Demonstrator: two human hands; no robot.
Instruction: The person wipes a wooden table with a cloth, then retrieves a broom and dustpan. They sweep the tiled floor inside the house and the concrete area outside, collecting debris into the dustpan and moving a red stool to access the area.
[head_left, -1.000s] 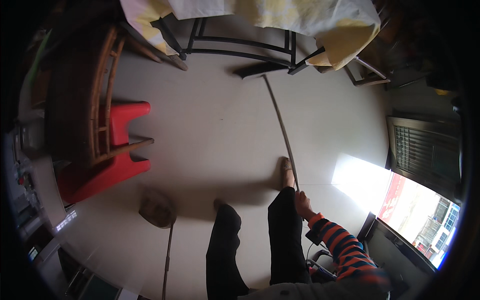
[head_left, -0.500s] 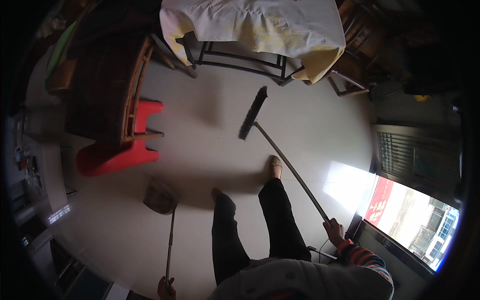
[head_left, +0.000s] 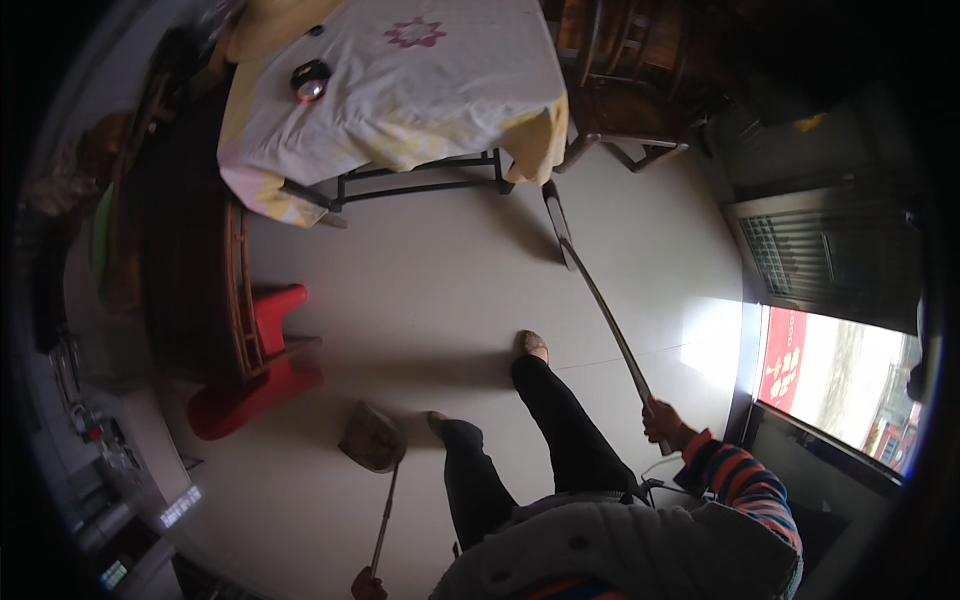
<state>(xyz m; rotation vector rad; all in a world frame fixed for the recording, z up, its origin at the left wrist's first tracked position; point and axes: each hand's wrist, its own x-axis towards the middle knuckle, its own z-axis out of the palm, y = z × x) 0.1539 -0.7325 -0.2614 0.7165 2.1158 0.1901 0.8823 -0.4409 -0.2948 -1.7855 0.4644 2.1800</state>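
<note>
- Beside the cloth-covered table point(head_left: 400, 90), at the corner nearest the window, the broom head point(head_left: 556, 218) rests on the pale floor point(head_left: 430, 290), dark and narrow, pointing along the table's side.
- From that head the broom handle point(head_left: 605, 310) runs away from the table in a long slant, down to the person's right hand point(head_left: 662, 420).
- Right hand is clenched round the upper end of the handle; its sleeve is striped orange and dark.
- Farther from the table, on the floor in front of the person's feet, sits the dustpan point(head_left: 372, 437), brownish, its scoop lying flat.
- Its thin long stick point(head_left: 385, 520) slants from the scoop toward the lower edge of the view, where the left hand point(head_left: 368, 584) meets it.
- Left hand seems closed about the top of that stick, though only a sliver of it shows at the rim, so the grip is hard to be sure of.
- Between the dustpan and the broom handle stand the person's legs in dark trousers, one foot point(head_left: 532, 345) stepped toward the table.
- At the table's other side, away from the window, a red plastic chair point(head_left: 255, 375) lies under a dark wooden frame point(head_left: 235, 300).
- On the tablecloth sit a small dark round object point(head_left: 310, 80) and a printed pink flower.
- Well apart from the table, a bright window point(head_left: 830, 385) throws a patch of light on the floor.
</note>
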